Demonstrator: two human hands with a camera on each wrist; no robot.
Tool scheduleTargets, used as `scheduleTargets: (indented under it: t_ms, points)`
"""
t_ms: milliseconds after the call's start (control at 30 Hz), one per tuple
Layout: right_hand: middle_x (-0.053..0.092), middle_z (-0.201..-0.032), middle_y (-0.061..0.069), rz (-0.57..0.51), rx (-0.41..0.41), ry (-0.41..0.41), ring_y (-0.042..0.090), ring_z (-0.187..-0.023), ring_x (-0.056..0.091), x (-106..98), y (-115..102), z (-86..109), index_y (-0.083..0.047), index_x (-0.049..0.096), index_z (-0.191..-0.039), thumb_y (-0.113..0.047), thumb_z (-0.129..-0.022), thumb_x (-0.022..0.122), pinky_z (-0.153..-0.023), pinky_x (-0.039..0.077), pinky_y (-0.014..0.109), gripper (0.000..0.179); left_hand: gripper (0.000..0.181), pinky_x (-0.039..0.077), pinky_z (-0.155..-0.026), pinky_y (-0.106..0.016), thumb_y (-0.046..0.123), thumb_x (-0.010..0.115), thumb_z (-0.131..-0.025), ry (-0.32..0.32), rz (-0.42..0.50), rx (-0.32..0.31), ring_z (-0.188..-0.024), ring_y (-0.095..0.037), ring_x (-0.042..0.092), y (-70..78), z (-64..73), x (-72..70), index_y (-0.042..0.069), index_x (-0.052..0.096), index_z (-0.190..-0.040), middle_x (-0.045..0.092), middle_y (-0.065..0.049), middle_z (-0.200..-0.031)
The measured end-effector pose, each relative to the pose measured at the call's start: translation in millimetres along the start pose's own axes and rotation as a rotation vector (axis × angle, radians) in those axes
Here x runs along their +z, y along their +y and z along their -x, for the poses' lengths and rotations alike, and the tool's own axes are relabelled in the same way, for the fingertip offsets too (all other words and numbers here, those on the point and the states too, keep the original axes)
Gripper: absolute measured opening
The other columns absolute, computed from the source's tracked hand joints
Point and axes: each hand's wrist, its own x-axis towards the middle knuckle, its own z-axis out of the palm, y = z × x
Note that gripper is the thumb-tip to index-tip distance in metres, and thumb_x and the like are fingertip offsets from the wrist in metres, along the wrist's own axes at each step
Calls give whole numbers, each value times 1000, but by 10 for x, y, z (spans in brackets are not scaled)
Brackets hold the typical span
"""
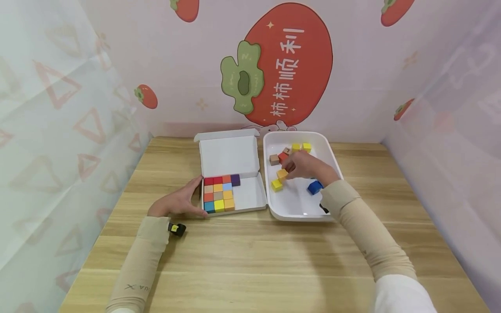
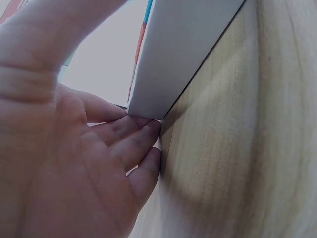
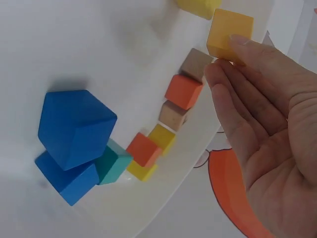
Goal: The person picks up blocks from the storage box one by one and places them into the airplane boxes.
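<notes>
In the head view my left hand (image 1: pixel 177 202) rests against the left side of a white cardboard box (image 1: pixel 249 194), thumb along its front corner. The left wrist view shows extended fingers (image 2: pixel 136 146) touching the box's side wall (image 2: pixel 171 54). Coloured cubes (image 1: pixel 218 195) fill the box's left part in rows, with a purple cube (image 1: pixel 235 180) at the back row's right end. Over the white tray (image 1: pixel 301 217), my right hand (image 1: pixel 308 168) pinches an orange-yellow cube (image 3: pixel 229 33) between thumb and fingers. A yellow cube (image 1: pixel 276 185) lies just beside it in the tray.
Blue cubes (image 3: pixel 74 126), a teal cube (image 3: pixel 113 161), red-orange cubes (image 3: pixel 183 91), wooden cubes (image 3: pixel 195 63) and yellow cubes (image 1: pixel 307 148) lie in the tray. The box lid (image 1: pixel 229 156) stands raised at the back. A printed cloth wall (image 1: pixel 176 117) borders the wooden table (image 1: pixel 250 265).
</notes>
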Motion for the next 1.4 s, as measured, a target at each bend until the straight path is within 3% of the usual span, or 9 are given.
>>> scheduleTargets:
  t_ms: [433, 733, 833, 1100, 1400]
  points:
    - [79, -106, 2, -3, -86, 67, 16, -93, 73, -77, -429, 238, -14, 82, -116, -18, -86, 90, -88, 66, 32, 31, 139, 19, -131, -66, 50, 93, -77, -10, -22, -16, -162, -39, 13, 20, -26, -20, 11, -3, -170, 7, -17, -177]
    - [79, -104, 4, -33, -173, 74, 17, -91, 72, 50, -797, 216, -9, 81, -115, -16, -87, 88, -92, 63, 32, 29, 138, 19, -131, -66, 46, 94, -77, -3, -3, 11, -161, -38, 14, 15, -12, -21, 14, -3, -171, 9, -15, -177]
    - [79, -106, 5, -53, -168, 70, 16, -92, 73, 121, -930, 179, -9, 81, -117, -16, -88, 87, -88, 65, 31, 30, 139, 19, -131, -65, 45, 95, -76, -1, 4, 10, -161, -36, 15, 21, -15, -19, 17, -2, -171, 10, -13, -177]
    - [79, -108, 4, -85, -147, 82, 15, -93, 72, 372, -1158, 3, -9, 80, -118, -18, -91, 86, -86, 64, 28, 29, 140, 20, -130, -67, 50, 92, -78, -7, -32, -13, -162, -41, 13, 12, -4, -13, 9, -5, -170, 5, -19, -177]
    - [78, -105, 8, -136, -46, 166, 20, -92, 65, 713, -1296, -244, -4, 80, -112, -13, -90, 85, -88, 63, 31, 24, 140, 18, -130, -66, 51, 92, -79, -15, -36, -25, -163, -43, 10, 19, 15, -22, 6, -5, -169, 3, -20, -178]
